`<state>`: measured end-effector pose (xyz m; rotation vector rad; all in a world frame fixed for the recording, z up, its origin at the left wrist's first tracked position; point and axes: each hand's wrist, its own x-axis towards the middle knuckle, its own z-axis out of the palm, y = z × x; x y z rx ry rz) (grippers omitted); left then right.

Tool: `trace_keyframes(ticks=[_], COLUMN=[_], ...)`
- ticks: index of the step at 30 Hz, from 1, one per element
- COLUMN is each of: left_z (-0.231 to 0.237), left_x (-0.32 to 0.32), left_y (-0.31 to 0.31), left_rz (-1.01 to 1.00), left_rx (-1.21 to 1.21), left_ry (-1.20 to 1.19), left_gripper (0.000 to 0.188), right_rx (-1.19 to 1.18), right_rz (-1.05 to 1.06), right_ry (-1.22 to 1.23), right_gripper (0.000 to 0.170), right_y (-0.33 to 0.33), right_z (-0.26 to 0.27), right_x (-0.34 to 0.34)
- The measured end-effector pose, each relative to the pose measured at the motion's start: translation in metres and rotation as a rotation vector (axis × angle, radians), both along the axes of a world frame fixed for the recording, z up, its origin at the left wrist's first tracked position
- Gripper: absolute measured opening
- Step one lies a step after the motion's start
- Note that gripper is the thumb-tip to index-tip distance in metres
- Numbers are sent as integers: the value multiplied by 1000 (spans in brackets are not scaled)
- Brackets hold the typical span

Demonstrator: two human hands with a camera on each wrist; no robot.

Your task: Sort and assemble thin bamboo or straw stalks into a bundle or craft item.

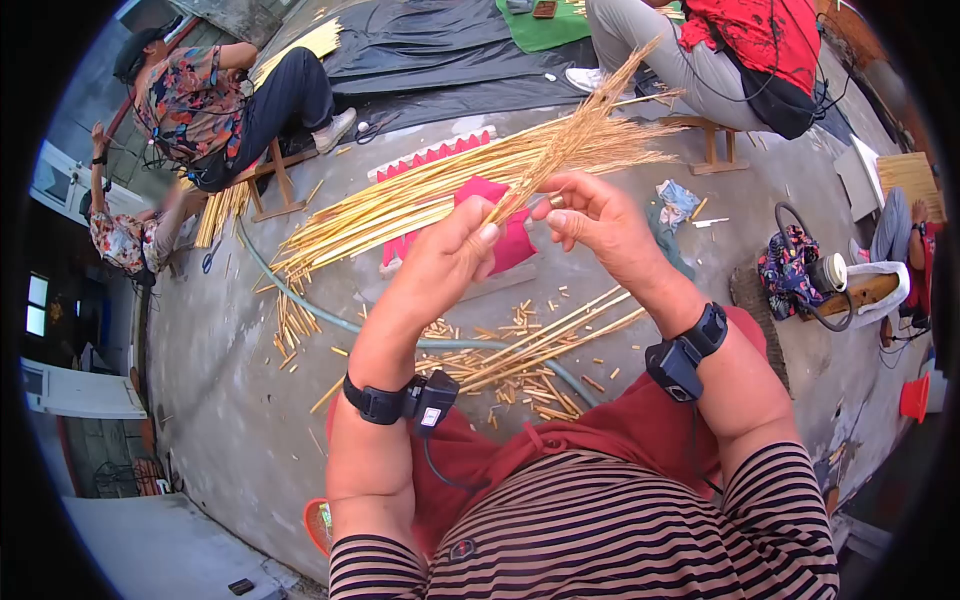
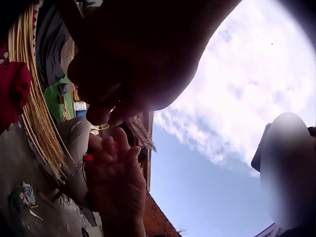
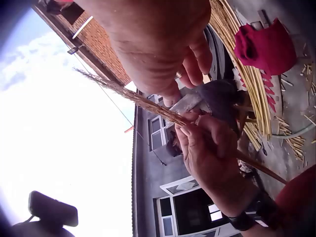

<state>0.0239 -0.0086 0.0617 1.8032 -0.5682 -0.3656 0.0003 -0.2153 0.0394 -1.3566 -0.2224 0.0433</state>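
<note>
In the head view, my left hand (image 1: 448,252) grips a small bundle of straw-coloured stalks (image 1: 572,128), whose feathery heads slant up and away to the right. Close by, my right hand (image 1: 608,228) has loosely bent fingers and a metal band on one finger. The right wrist view shows the left hand (image 3: 205,160) closed round the stalks (image 3: 143,102), with the right hand (image 3: 153,44) just above them. Dark in the left wrist view is the left hand (image 2: 133,64); the right hand (image 2: 118,185) faces it, palm showing.
Long stalks (image 1: 370,215) lie across a low support beyond my hands, with a dark pink cloth (image 1: 515,247) at their near side. Cut pieces (image 1: 540,390) litter the ground beside a hose (image 1: 455,344). Several people sit around; a bag (image 1: 788,270) stands at right.
</note>
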Motion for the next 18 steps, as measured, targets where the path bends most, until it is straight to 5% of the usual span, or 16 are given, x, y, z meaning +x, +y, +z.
trace_keyframes(ticks=[7, 14, 18], left_z=[-1, -13, -20], left_x=[-3, -6, -8], left_y=[-5, -18, -30], left_rz=[-64, -57, -51], left_rx=[74, 162, -29], left_ry=[252, 142, 66], left_gripper=[20, 15, 18], right_rx=[28, -5, -25], right_rz=[-29, -104, -99], right_ry=[32, 41, 13], right_gripper=[17, 13, 11], right_y=[0, 4, 2], right_z=[-7, -4, -1], right_x=[1, -3, -5])
